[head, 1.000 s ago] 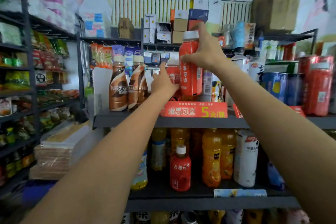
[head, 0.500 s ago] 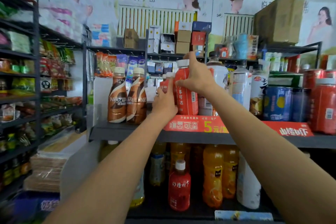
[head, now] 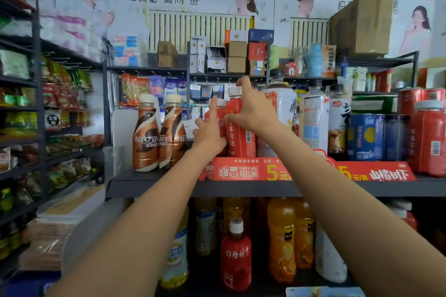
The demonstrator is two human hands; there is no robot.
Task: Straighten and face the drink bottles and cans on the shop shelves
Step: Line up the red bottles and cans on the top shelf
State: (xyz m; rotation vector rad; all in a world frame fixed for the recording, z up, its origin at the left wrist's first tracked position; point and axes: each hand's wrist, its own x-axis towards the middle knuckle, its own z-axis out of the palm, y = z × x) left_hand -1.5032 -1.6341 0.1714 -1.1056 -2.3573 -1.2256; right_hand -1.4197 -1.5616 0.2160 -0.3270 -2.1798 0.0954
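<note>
a single head-worn wide-angle view looks forward and slightly up from close in front of a dark metal shelf of drink bottles, near enough that both forearms stretch up from the bottom edge. the shelf board sits about mid-frame, with a lower tier below and wall posters above. side racks curve away at left.

Glossy red plastic bottle with white cap, shiny brown plastic coffee bottles at nine o'clock, matt dark metal shelf, glossy printed price strip
</note>
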